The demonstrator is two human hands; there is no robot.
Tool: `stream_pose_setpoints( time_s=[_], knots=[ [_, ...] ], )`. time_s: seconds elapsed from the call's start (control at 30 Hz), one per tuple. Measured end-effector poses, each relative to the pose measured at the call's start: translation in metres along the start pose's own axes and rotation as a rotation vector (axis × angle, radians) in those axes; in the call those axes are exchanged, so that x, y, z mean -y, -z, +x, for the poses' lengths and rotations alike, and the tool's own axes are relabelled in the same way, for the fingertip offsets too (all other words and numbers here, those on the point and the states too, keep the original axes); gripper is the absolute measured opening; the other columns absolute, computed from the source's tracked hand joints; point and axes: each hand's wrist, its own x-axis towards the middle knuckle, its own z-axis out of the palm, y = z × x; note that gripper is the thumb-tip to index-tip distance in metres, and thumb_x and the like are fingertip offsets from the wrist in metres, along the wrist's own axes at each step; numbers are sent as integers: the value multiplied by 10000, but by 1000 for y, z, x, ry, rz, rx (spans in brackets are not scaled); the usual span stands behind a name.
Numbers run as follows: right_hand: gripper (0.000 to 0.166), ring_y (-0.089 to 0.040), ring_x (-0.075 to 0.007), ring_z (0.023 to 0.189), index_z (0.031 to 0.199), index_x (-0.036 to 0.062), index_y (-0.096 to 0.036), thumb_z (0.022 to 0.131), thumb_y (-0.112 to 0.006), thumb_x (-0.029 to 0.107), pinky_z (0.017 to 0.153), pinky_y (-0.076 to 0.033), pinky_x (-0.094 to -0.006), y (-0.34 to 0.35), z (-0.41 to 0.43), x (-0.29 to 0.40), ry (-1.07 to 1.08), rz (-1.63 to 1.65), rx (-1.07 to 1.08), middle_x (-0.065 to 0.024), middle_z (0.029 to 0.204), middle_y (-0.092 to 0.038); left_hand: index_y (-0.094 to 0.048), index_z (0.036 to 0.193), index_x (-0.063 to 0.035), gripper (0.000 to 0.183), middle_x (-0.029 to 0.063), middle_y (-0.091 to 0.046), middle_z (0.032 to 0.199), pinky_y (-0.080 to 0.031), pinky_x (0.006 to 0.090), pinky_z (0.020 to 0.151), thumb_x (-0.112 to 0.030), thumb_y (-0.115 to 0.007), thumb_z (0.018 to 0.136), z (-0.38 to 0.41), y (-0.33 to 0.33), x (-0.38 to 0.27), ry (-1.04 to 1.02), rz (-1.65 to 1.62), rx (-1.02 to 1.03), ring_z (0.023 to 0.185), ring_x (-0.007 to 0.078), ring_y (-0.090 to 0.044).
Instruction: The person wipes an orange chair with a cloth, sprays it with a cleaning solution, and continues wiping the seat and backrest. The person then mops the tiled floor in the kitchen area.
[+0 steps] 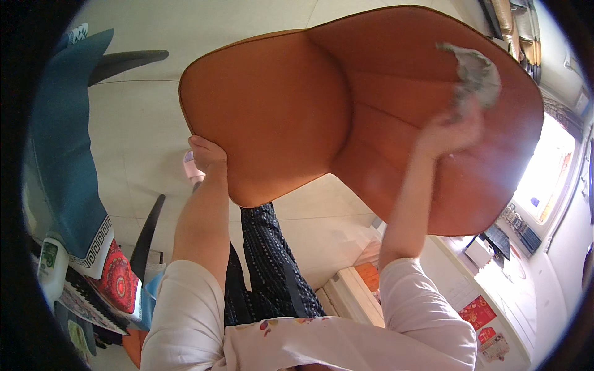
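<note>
An orange-brown upholstered chair (274, 106) fills the middle of the view, its seat at the left and its seamed backrest at the right. My left hand (206, 153) grips the near left edge of the seat, with the fingers hidden beneath it. Over the backrest, my right hand (455, 132) is blurred and holds a crumpled pale grey-green cloth (480, 79). The cloth lies against the upholstery, toward the far part of the backrest. The chair's legs are not visible.
A table with a dark teal cover (65, 139) and dark legs stands at the left. Beside it are a white bottle (52, 269) and a red patterned box (118, 278). At the right are a white desk (492, 297) and a bright window (550, 167). Pale tiles (139, 116) cover the floor.
</note>
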Motion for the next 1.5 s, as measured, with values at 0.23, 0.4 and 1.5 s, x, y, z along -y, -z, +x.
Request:
stream_pose_setpoints(
  time_s=[0.23, 0.4, 1.5],
  knots=[
    [233, -553, -372, 928, 1064, 26, -638, 890, -489, 67, 782, -451, -423, -79, -153, 22, 154, 17, 871, -183, 1039, -596, -431, 1307, -86, 644, 288, -574, 1171, -412, 532, 947, -497, -69, 968, 1, -1, -5, 92, 39, 108, 1084, 478, -534],
    [232, -592, -270, 909, 977, -60, -611, 852, -655, 131, 847, -473, -388, 58, -36, -16, -563, 294, 360, -122, 987, -589, -455, 1254, -95, 625, 290, -584, 1140, -420, 557, 911, -501, -76, 968, -6, -3, -7, 7, 14, 66, 1057, 483, -542],
    [325, -524, -341, 961, 1135, -24, -582, 838, -487, 69, 852, -382, -435, 32, -176, -68, -682, 168, 260, -217, 1096, -589, -470, 1207, -47, 640, 262, -590, 1148, -439, 535, 911, -475, -61, 961, -57, -24, -61, 2, 19, 58, 1039, 480, -540]
  ],
)
